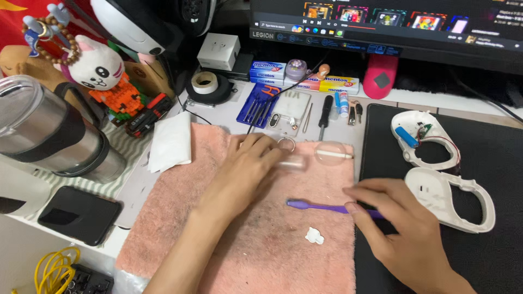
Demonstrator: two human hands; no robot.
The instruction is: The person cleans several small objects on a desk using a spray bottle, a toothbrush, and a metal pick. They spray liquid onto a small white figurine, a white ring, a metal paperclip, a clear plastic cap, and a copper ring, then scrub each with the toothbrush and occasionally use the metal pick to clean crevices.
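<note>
My left hand (pixel 248 163) lies on the pink towel (pixel 180 218), fingers on a small clear cylinder (pixel 294 161) that looks blurred. My right hand (pixel 392 223) grips the handle of a purple toothbrush (pixel 316 205), whose head points left over the towel. A clear round lens-like disc (pixel 330 153) and a small metal ring (pixel 286 144) lie just beyond my left fingers. A small white scrap (pixel 314 236) sits on the towel near the toothbrush.
Two white plastic shell halves (pixel 436 163) with a blue part and wires lie on the black mat (pixel 490 152) at right. A screwdriver set (pixel 260 106), a black screwdriver (pixel 325 114), tweezers, a tape roll (pixel 205 83), a steel tumbler (pixel 49 130), a phone (pixel 79 214) and a folded tissue (pixel 171 140) surround the towel.
</note>
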